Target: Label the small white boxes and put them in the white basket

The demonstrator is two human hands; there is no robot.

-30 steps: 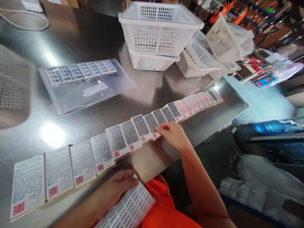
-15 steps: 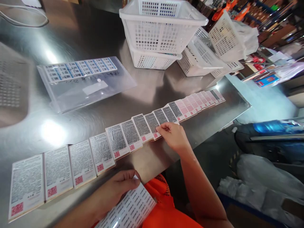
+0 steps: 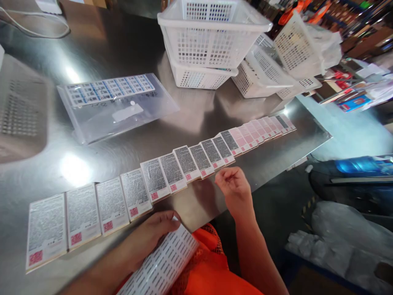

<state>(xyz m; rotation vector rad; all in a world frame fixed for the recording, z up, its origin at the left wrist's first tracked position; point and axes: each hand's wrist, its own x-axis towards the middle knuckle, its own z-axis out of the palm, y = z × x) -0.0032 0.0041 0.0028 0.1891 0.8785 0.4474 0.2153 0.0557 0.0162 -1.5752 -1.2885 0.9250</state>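
- Packs, thin white rectangles printed with dense dark text (image 3: 184,162), lie flat in a long row on the shiny bare metal table (image 3: 123,153), from the near left towards the far right corner.
- Each of the closer packs bears a pinkish-red square code at the end facing the person; most packs at the far end have pale pink faces, with a dark-printed one among them.
- Neighbouring packs sit side by side, their edges slightly stepped in places.
- The left hand (image 3: 155,231) grips a glossy white sheet with rows of short dark printed bars (image 3: 164,258), thumb on top, in front of the orange garment (image 3: 215,272).
- The right hand (image 3: 235,186) is near the middle of the row, on the person's side of it, fingers curled in towards the thumb; I cannot tell whether anything small is pinched there.
- Beyond the row lies a clear plastic envelope (image 3: 104,127); a blue-and-white printed sheet (image 3: 110,89) shows along its far part.
- Further back, a white perforated plastic basket (image 3: 211,45) stands stacked in another like it (image 3: 201,78), with more white baskets (image 3: 260,78) to the right.
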